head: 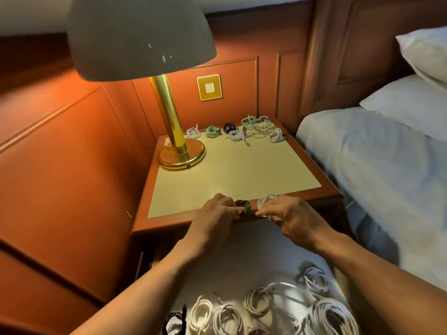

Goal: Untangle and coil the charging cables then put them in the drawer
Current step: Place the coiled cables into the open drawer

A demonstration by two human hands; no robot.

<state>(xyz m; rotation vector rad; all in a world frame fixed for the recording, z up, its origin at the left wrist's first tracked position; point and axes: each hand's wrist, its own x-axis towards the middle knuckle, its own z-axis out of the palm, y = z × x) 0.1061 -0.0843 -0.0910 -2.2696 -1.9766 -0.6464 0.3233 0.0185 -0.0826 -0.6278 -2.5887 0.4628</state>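
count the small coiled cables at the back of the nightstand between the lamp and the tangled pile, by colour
white coils: 2
green coil: 1
black coil: 1
total: 4

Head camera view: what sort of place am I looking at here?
Most likely a hotel bedroom: a bed with white pillows sits right beside a wooden nightstand, a brass lamp stands on it, and the panelled wall behind carries a brass wall plate.
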